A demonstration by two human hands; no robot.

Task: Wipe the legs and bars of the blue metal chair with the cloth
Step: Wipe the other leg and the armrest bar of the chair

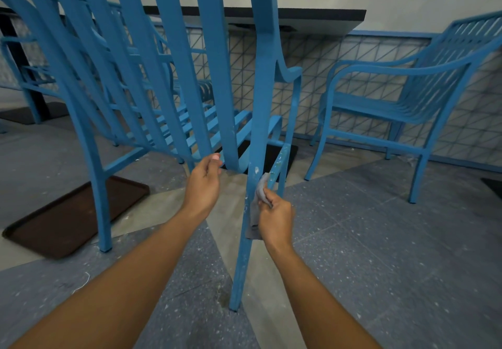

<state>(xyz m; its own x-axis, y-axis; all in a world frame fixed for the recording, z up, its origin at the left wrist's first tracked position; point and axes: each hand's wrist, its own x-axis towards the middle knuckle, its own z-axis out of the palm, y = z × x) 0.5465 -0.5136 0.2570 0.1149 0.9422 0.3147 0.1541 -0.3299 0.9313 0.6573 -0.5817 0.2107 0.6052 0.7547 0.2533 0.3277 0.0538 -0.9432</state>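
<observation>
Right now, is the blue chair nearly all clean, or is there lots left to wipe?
Lots left, probably. The right hand presses the grey cloth against the blue metal chair's near leg, which is still flecked with pale marks. The left hand pinches a blue back slat. Nothing looks plainly finished; the other legs and bars still wait.

Two bare arms reach into the picture from the bottom edge, one on each side. No sleeve shows on either arm, from the bottom of the picture all the way up to the wrists. The left hand (203,183) and the right hand (277,219) wear no gloves, rings, watch or bands, and the left thumb has a short, pale pink nail.
</observation>
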